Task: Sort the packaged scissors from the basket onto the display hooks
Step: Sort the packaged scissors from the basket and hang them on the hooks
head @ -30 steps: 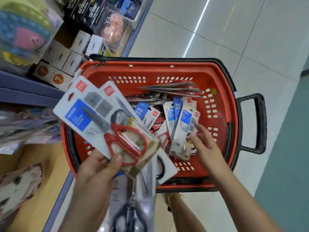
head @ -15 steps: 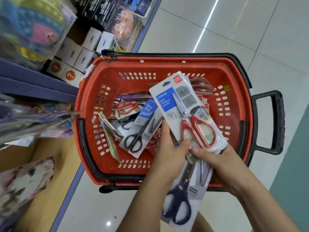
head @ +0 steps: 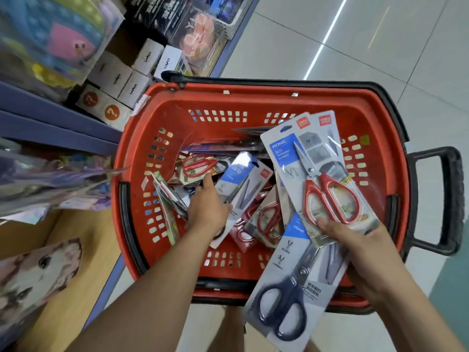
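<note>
"Change?"

"Let go of fan of carded scissors packs [head: 295, 232] with left hand [head: 206, 208]; pinching it now with right hand [head: 355, 250] alone, above right edge of red plastic basket [head: 253, 91]. Reaching left, fingers spread, into heap [head: 253, 212]. Gathering more before hanging, probably; no hooks visible."

"Count?"

"Holding at least three: red-handled pack [head: 330, 191] on top, navy-handled pack [head: 284, 303] lowest. Seeing about six more in basket, overlapping."
</note>
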Motion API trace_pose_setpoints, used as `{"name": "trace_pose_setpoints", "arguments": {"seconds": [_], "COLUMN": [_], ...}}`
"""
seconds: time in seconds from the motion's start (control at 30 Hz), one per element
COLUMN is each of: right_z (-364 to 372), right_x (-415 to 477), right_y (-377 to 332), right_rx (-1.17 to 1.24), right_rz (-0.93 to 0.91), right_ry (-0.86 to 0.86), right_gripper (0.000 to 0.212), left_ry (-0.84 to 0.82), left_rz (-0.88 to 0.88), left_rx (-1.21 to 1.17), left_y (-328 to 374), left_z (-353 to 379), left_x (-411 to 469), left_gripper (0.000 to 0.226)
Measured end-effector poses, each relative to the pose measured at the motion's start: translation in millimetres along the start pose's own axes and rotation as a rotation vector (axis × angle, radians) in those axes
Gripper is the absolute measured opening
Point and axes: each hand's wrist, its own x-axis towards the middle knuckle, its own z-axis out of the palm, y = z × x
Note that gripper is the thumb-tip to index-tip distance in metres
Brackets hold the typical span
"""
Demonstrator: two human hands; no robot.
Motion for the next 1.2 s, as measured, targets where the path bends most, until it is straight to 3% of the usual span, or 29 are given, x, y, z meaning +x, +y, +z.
{"name": "trace_pose_setpoints", "arguments": {"seconds": [0.13, 0.23, 0.3, 0.43, 0.57, 0.67, 0.8, 0.9, 1.2], "right_z": [0, 5, 13, 30, 40, 42, 44, 44, 77], "right_x": [-12, -24, -34, -56, -74, -84, -98, -113, -215], "right_y": [-16, -35, -51, -78, -94, -110, -147, -182, -226], "right_rx": [0.016, 0.039, 0.050, -0.008, -0.056, -0.025, 0.124, 0.135, -0.284], "right_rz": [-0.004, -0.016, -0.027, -0.061, -0.059, -0.055, -0.109, -0.139, -0.315], "right_ry": [0.063, 0.098, 0.108, 0.074, 0.025, 0.038, -0.004, -0.108, -0.552], "right_gripper": [0.027, 0.028, 0.026, 0.023, 0.019, 0.007, 0.012, 0.015, 0.065], "left_ry": [0.119, -0.059, -0.274, -0.590, -0.698, -0.566, -0.480, -0.399, 0.231], "left_rz": [0.077, -0.007, 0.015, 0.142, 0.175, 0.144, 0.116, 0.070, 0.105], "left_rx": [-0.244, -0.844, -1.084, -0.903, -0.830, -0.853, -0.816, -0.825, -1.469], "left_y": [-1, 7, 10, 17, 37, 43, 30, 6, 4], "left_z": [-31, -78, -106, -122, -120, -117, -137, -158, -201], "left_x": [-41, -96, -134, -188, -221, -244, -288, -328, -425], "left_gripper": [0.015, 0.017, 0.022, 0.024, 0.027, 0.030, 0.044, 0.032, 0.052]}}
